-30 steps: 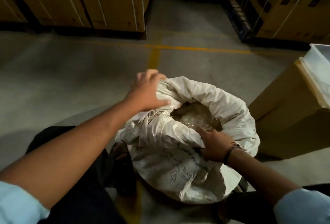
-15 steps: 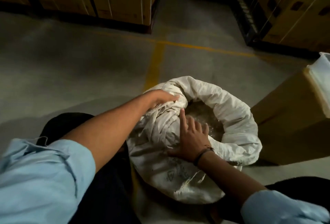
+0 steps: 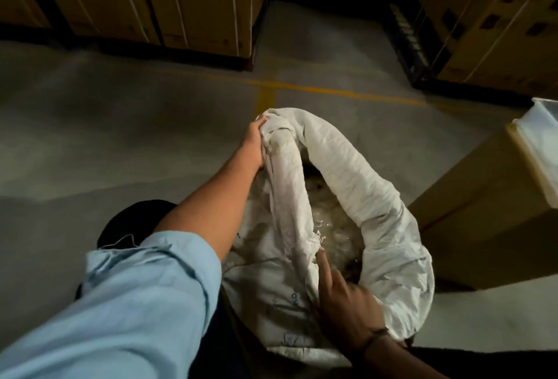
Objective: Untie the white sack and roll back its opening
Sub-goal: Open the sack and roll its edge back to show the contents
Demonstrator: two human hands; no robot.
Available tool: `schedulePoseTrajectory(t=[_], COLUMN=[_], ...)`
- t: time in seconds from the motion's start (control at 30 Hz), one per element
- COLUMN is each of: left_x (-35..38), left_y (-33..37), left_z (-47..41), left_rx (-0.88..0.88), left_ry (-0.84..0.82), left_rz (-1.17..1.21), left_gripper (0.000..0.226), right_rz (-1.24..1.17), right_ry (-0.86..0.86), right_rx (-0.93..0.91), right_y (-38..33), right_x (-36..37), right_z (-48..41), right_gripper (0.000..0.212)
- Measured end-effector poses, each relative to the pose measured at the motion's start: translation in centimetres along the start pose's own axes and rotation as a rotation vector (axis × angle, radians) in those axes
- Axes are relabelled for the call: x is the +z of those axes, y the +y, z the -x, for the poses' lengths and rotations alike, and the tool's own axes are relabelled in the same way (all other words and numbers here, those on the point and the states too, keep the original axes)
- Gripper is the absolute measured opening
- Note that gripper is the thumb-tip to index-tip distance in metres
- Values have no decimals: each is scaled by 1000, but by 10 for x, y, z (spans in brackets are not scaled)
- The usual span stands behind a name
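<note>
Gripping white sack rim, left hand and right hand, cardboard box alongside

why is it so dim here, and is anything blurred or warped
Head view: dim warehouse light, stacked cartons in shadow; only the white sack shows brightly. The right hand is motion-blurred, the left hand fairly sharp. The wide lens bends the yellow floor line and tilts the cartons.

Bare floor gives you room left of the sack. A cardboard box crowds its right side; stacked cartons wall off the far end.
</note>
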State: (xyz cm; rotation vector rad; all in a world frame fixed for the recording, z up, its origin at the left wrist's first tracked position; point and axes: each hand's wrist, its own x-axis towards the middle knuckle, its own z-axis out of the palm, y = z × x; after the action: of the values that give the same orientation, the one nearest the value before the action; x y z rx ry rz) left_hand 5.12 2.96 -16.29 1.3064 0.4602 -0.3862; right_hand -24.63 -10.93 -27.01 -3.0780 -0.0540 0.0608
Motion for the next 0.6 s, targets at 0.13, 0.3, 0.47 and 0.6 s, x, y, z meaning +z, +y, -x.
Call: schedulePoseTrajectory(t=[0.13, 0.3, 0.47, 0.6], left_x=[14, -1, 2, 11], left_y=[-29, -68, -105, -74], left_z=[-27, 34, 56, 79], left_rx=[35, -129, -235, -97], left_ry=[268, 330, 92, -74], left_rz=[-464, -426, -287, -112], left_gripper=[115, 147, 168, 115], right_rz=[-136, -286, -283, -185], right_ry=[-22, 22, 31, 52], right_rx=[32, 211, 228, 99], right_y=[-1, -5, -16, -27], right_x=[-16, -32, -46, -41], right_z=[-3, -22, -30, -23], right_gripper=[96, 87, 89, 95])
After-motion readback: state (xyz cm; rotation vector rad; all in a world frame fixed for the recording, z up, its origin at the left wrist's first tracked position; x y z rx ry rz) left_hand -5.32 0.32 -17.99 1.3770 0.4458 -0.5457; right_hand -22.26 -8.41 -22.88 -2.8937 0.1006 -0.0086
